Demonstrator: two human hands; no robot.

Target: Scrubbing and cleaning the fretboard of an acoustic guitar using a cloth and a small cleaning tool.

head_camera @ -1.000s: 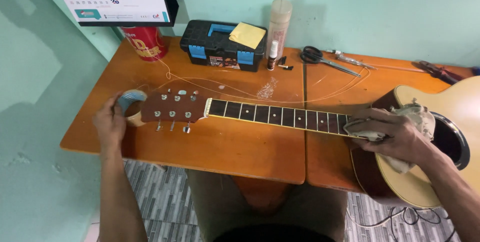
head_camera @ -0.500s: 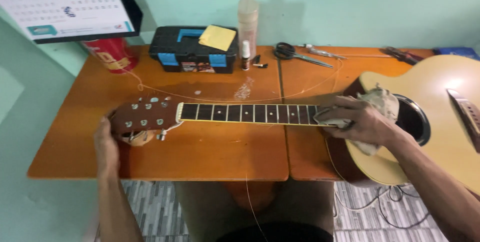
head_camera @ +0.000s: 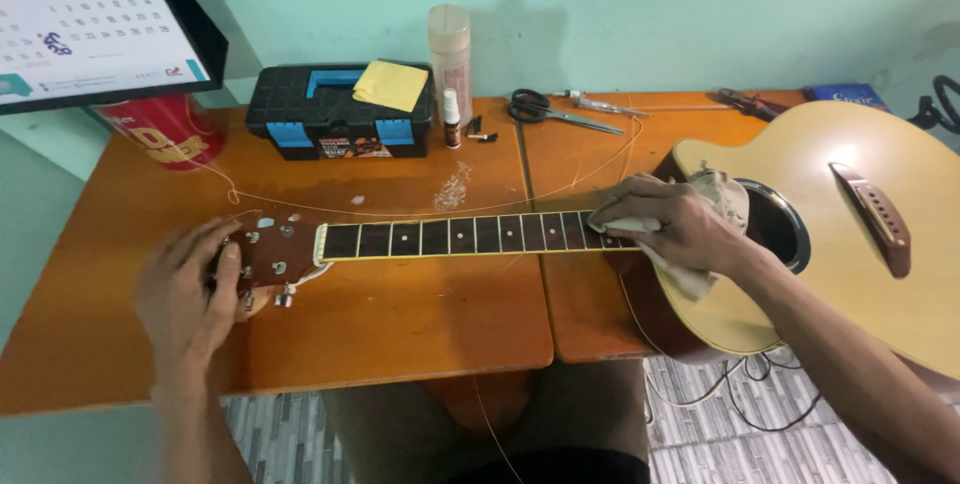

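Note:
An acoustic guitar with a pale body lies flat across two orange tables, its dark fretboard without strings. My left hand grips the reddish headstock from the left. My right hand presses a crumpled whitish cloth onto the upper frets, just left of the sound hole. Loose thin strings curl over the table behind the neck.
At the back stand a black and blue toolbox with a yellow pad on it, a red tin, a tall clear container, a small bottle, scissors and pliers. A calendar hangs at upper left.
My view has shifted right, so more of the guitar body shows. My left hand has closed over the headstock; my right hand with the cloth stays on the upper frets.

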